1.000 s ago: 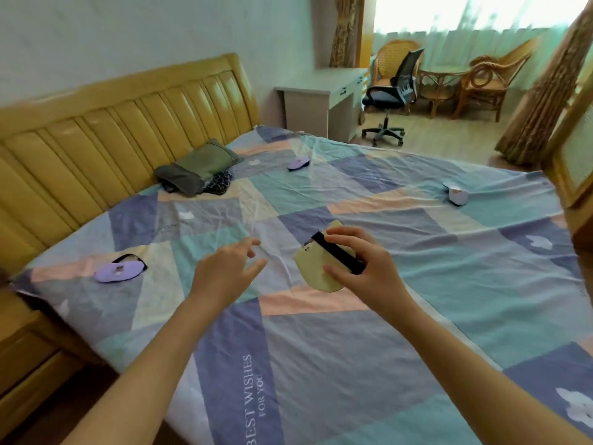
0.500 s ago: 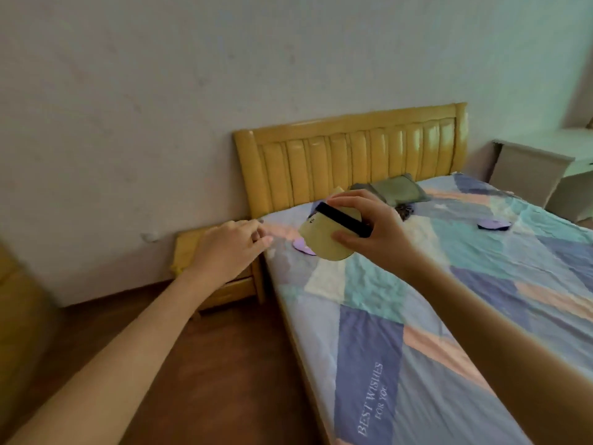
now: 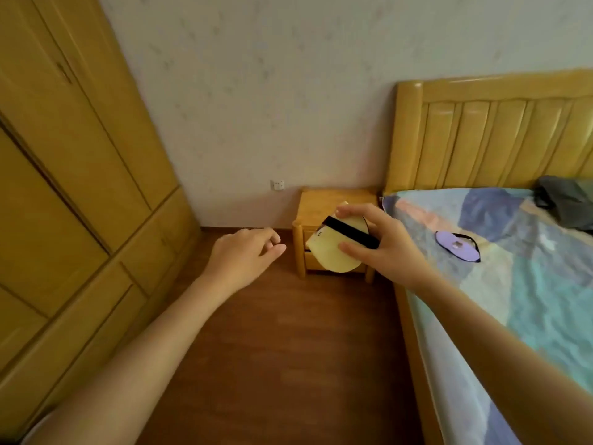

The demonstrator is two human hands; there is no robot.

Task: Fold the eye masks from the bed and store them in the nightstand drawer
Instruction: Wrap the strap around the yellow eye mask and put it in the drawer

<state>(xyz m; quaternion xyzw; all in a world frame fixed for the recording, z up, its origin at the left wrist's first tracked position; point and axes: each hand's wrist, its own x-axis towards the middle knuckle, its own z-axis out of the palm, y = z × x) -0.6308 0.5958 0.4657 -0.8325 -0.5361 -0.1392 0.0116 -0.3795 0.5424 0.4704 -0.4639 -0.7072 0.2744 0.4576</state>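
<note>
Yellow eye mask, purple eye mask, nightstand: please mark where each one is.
yellow eye mask [image 3: 327, 256], head view, lower yellow face
purple eye mask [image 3: 455, 248], head view, middle of the pad
nightstand [image 3: 321, 202], head view, bare top

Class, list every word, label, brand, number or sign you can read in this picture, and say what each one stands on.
No text here can be read.
A small dark mark near the left edge of the folded yellow eye mask, held in the right hand: too small to read.
The small tag on the purple eye mask on the bed: blurred, unreadable.
</note>
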